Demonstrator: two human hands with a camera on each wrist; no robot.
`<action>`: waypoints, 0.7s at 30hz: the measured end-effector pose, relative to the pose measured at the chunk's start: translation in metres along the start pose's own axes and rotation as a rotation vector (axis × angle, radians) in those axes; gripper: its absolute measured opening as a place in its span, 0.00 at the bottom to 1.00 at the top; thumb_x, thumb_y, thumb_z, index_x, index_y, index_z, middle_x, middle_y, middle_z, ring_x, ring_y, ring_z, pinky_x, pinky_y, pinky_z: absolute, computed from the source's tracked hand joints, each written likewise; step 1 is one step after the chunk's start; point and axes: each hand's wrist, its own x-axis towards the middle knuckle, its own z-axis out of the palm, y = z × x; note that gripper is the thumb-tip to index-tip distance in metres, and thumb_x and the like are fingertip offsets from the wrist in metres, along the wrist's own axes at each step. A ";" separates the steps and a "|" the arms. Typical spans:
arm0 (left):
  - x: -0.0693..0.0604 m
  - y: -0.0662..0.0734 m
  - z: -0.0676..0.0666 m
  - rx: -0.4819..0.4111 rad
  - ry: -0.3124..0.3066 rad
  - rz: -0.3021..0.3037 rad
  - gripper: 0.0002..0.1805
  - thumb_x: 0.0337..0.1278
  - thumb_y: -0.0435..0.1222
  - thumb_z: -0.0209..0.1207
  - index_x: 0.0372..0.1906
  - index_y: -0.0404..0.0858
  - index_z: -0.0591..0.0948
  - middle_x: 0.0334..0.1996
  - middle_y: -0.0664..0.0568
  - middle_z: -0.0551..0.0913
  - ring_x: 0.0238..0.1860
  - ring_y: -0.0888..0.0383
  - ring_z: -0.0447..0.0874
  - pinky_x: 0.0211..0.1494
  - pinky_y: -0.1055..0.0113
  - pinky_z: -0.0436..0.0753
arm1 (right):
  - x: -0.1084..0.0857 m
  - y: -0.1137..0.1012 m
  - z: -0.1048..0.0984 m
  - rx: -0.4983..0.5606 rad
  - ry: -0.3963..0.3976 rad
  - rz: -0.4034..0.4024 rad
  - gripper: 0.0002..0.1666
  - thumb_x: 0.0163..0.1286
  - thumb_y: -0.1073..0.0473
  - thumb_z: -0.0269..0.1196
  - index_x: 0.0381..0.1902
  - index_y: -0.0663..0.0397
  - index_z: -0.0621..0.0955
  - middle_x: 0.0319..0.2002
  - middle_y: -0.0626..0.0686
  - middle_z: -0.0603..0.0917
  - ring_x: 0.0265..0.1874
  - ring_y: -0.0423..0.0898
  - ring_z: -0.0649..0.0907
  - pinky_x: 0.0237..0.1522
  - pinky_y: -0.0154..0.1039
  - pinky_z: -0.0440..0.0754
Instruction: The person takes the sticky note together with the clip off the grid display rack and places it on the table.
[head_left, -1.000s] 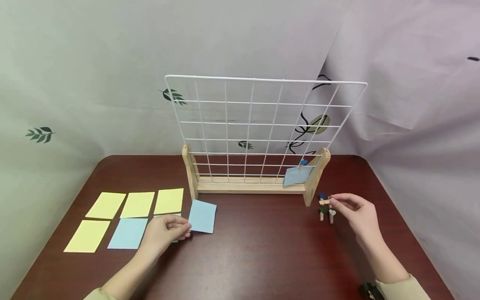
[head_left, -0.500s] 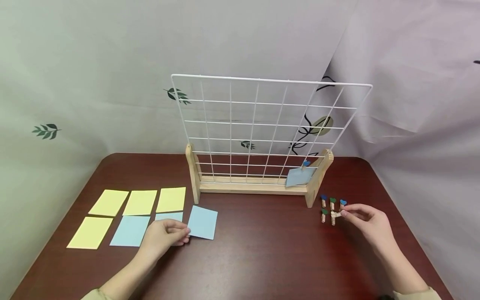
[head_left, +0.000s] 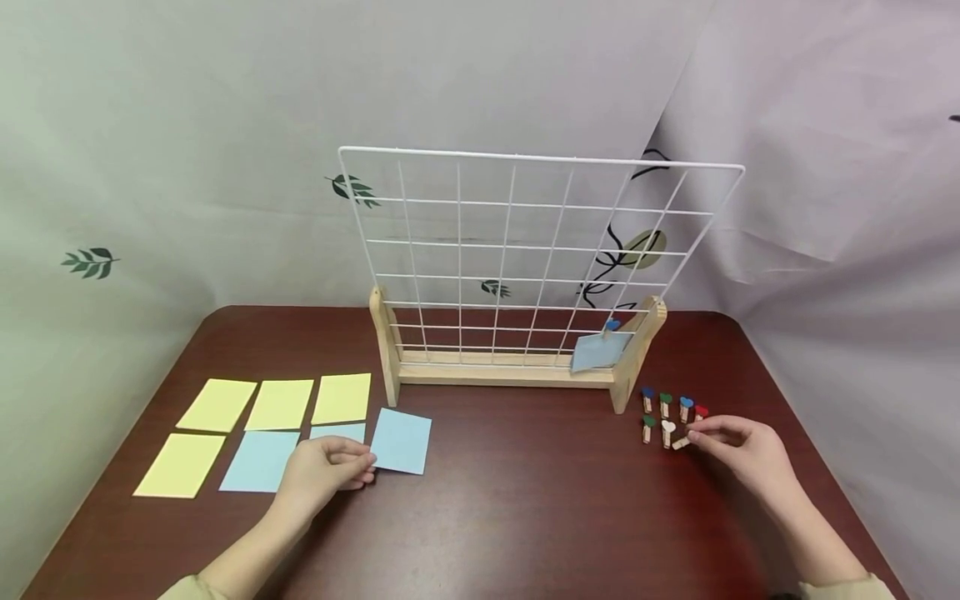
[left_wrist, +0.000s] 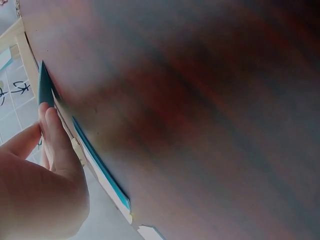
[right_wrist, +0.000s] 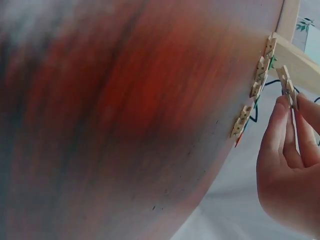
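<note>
My left hand (head_left: 322,475) pinches a light blue paper note (head_left: 401,442) by its left edge, between thumb and fingers. The note is raised off the table in the left wrist view. With thumb and fingertips, my right hand (head_left: 742,454) grips a small wooden clothespin (right_wrist: 286,86), held just above the table. Beside it lie several more mini clothespins with heart tops, including a white one (head_left: 667,432), a red one (head_left: 701,412) and a green one (head_left: 648,429). Another blue note (head_left: 600,351) hangs low on the white wire grid (head_left: 510,247), held by a blue-heart clothespin.
The grid stands in a wooden base (head_left: 506,377) at the table's back. On the left lie several yellow notes (head_left: 180,465) and a blue note (head_left: 258,461); another blue note (head_left: 339,432) is partly behind my left hand. A patterned cloth (head_left: 225,125) hangs behind the table.
My right hand has drawn right and nearer with its clothespin, uncovering more of the clothespins on the table. The left hand keeps its note and has come slightly nearer. The head view shifted a little.
</note>
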 end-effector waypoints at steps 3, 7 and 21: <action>0.000 -0.001 0.001 0.001 0.008 -0.008 0.11 0.64 0.26 0.69 0.45 0.20 0.87 0.30 0.39 0.93 0.27 0.57 0.93 0.34 0.68 0.93 | 0.002 0.003 0.000 0.005 -0.014 -0.007 0.14 0.69 0.57 0.75 0.46 0.61 0.91 0.34 0.42 0.94 0.32 0.22 0.85 0.34 0.23 0.78; 0.001 -0.001 0.002 0.010 0.012 -0.017 0.11 0.64 0.27 0.70 0.46 0.20 0.87 0.31 0.39 0.93 0.27 0.57 0.93 0.34 0.68 0.93 | 0.004 0.006 0.000 -0.001 -0.034 -0.015 0.12 0.68 0.59 0.75 0.46 0.62 0.91 0.32 0.37 0.92 0.30 0.25 0.85 0.31 0.26 0.79; 0.002 -0.003 -0.001 0.240 0.011 0.118 0.07 0.60 0.29 0.72 0.38 0.27 0.89 0.25 0.45 0.92 0.24 0.57 0.90 0.28 0.70 0.90 | 0.011 0.011 0.000 -0.142 -0.039 -0.070 0.08 0.68 0.60 0.75 0.42 0.59 0.93 0.38 0.54 0.93 0.28 0.24 0.80 0.29 0.29 0.78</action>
